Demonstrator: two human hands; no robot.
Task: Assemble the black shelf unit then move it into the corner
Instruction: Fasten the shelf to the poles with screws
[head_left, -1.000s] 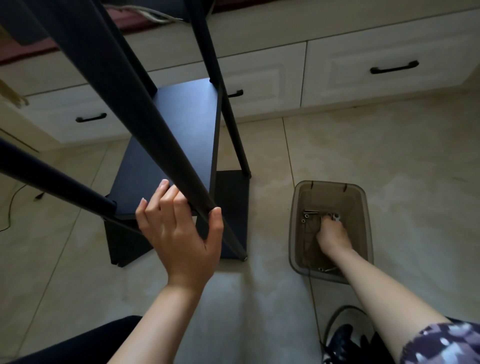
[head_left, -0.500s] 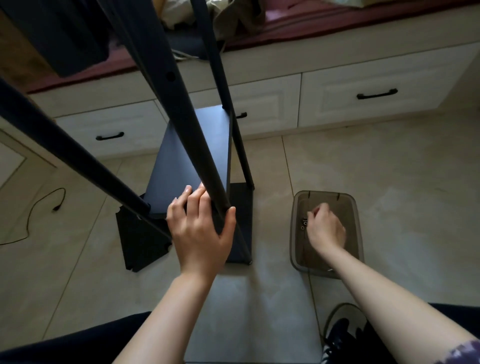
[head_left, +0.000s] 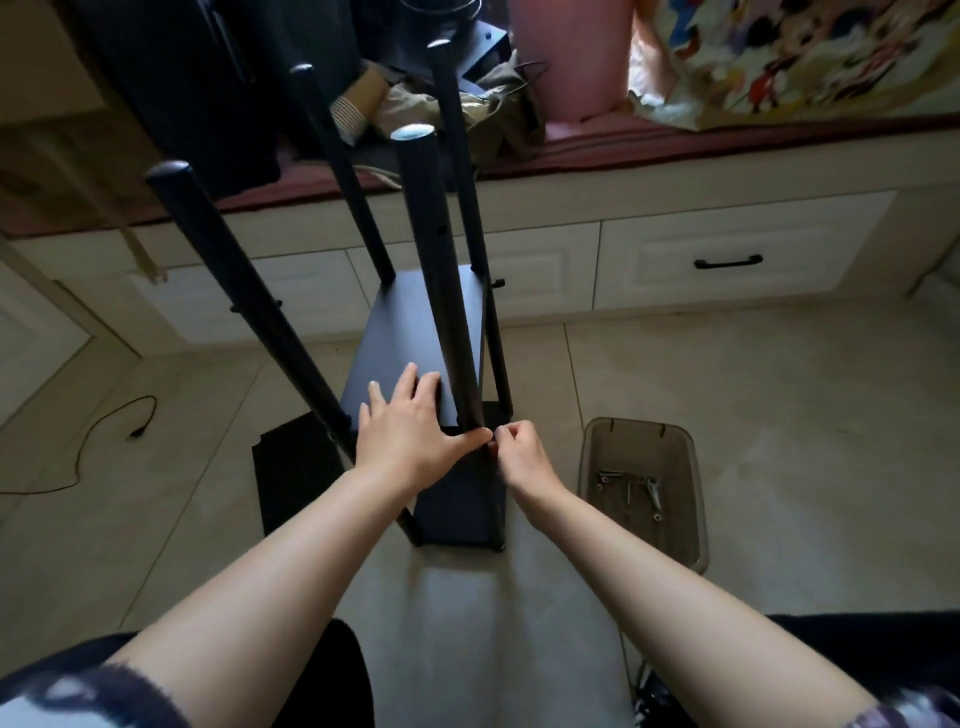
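The black shelf unit stands on the tiled floor with its poles rising toward me. My left hand (head_left: 405, 436) lies flat on the middle shelf board (head_left: 410, 332), fingers straight and thumb stretched to the base of the near right pole (head_left: 436, 291). Just right of that pole, at the board's corner, my right hand (head_left: 522, 457) pinches something small between curled fingertips. It looks like a screw but is mostly hidden. The bottom board (head_left: 457, 506) shows below my hands.
A translucent bin (head_left: 693, 519) holding several screws (head_left: 628, 488) sits on the floor to the right. A loose black panel (head_left: 291, 473) lies left of the unit, a cable (head_left: 104, 441) further left. White drawers (head_left: 727, 260) and a cluttered bench stand behind.
My right hand left the bin and came up to the pole at the shelf corner. My left hand let go of the pole and now lies flat on the shelf board. The view tilted upward.
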